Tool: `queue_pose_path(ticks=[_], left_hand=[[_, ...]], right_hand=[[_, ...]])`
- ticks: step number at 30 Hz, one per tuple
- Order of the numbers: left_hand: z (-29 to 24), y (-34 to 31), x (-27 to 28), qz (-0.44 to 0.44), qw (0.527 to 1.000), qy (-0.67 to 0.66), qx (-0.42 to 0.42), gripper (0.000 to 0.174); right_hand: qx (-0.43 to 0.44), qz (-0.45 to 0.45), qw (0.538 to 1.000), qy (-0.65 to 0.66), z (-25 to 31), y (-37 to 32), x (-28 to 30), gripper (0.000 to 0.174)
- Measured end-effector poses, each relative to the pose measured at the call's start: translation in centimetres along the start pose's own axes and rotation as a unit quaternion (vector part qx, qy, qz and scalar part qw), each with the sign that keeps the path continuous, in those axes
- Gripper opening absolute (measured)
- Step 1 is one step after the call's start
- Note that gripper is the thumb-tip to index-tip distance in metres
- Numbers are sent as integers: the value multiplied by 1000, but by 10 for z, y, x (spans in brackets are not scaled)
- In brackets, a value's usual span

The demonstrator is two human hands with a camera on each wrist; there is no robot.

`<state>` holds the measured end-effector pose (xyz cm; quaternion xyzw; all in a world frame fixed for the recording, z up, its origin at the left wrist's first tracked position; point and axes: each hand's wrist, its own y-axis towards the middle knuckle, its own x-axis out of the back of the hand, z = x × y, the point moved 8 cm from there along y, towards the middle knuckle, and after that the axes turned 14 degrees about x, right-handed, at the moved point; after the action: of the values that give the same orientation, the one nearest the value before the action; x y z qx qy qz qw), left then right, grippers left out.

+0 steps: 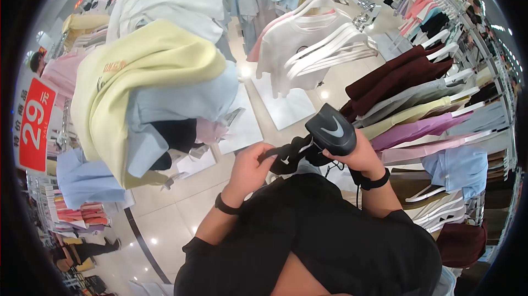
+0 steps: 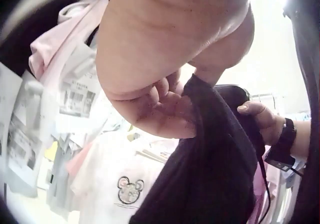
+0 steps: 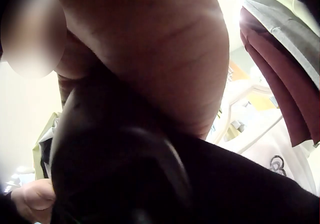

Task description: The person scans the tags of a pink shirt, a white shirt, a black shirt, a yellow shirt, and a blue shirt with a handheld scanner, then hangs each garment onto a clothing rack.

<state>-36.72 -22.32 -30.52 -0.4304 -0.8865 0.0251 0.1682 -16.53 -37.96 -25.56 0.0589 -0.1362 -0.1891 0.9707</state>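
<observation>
My right hand [image 1: 360,156] holds a black barcode scanner [image 1: 331,129] with a light curved mark on its top. In the right wrist view the dark scanner [image 3: 105,139] fills the lower part, under the palm. To its left, my left hand [image 1: 250,165] pinches the edge of a black garment [image 1: 286,158] between thumb and fingers. The left wrist view shows this cloth [image 2: 210,159] hanging down from the fingertips, with the right hand [image 2: 263,120] and scanner just behind it. Both wrists wear black bands.
A yellow sweatshirt [image 1: 159,54] lies over light blue clothes on the left, near a red price sign [image 1: 36,123]. White hangers [image 1: 330,54] and a white top hang ahead. A rack with maroon [image 1: 385,81], grey and pink garments stands close on the right. Tiled floor [image 1: 165,219] shows below.
</observation>
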Motion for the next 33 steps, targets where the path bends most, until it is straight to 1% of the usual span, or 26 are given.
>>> queue_pose_path(ticks=[1, 2, 4, 7, 10, 13, 14, 16, 17, 20, 21, 24, 25, 26, 28, 29, 30, 32, 33], left_hand=[[5, 3, -6, 17, 1000, -14, 11, 14], [8, 6, -12, 24, 999, 15, 14, 14], [9, 12, -21, 21, 1000, 1, 1, 13], [12, 21, -31, 24, 996, -74, 42, 10], [9, 31, -36, 20, 997, -53, 43, 6], [-14, 38, -41, -59, 989, -4, -139, 7], [-7, 45, -46, -30, 993, -77, -83, 8], [9, 51, -58, 27, 975, -217, 31, 8], [15, 56, -61, 36, 973, -227, 35, 9], [12, 66, -55, 36, 968, -217, 120, 5], [2, 75, -51, 19, 966, -249, 65, 11], [-24, 86, -41, 2, 992, -122, 27, 18], [-24, 97, -37, -21, 997, -80, 10, 24], [-35, 104, -36, -52, 998, 4, -17, 26], [-69, 117, -38, -112, 976, 171, -69, 30], [-81, 124, -39, -149, 962, 210, -88, 38], [-91, 131, -41, -186, 949, 233, -101, 39], [-108, 142, -47, -252, 918, 280, -124, 42], [-112, 150, -49, -256, 915, 287, -124, 44]], right_hand=[[-1, -19, 1000, 7, -5, -4, -1, 53], [-1, -20, 1000, 0, -2, -8, 0, 52], [-10, -7, 1000, 4, -9, -14, 1, 51], [-24, 11, 998, -58, -15, -26, 9, 50], [-77, 28, 995, -49, -22, -34, 17, 51], [-51, 29, 996, -63, -29, -35, 26, 55], [-43, 28, 996, -72, -32, -35, 30, 56], [-39, 24, 998, -52, -42, -34, 35, 57], [-34, 21, 998, -45, -45, -33, 38, 57], [-22, 5, 1000, -19, -39, -23, 48, 54], [-19, -3, 1000, -11, -37, -20, 53, 52], [-10, -6, 1000, -2, -45, -18, 65, 53], [-12, -11, 1000, -5, -52, -18, 69, 52], [-13, -14, 1000, -8, -60, -21, 73, 52], [-10, -25, 1000, -4, -69, -27, 81, 51], [-4, -32, 999, 3, -72, -30, 84, 50], [0, -40, 999, 11, -75, -31, 87, 49], [-27, -34, 999, 19, -76, -34, 92, 49], [-41, -32, 998, 23, -76, -36, 93, 49]])
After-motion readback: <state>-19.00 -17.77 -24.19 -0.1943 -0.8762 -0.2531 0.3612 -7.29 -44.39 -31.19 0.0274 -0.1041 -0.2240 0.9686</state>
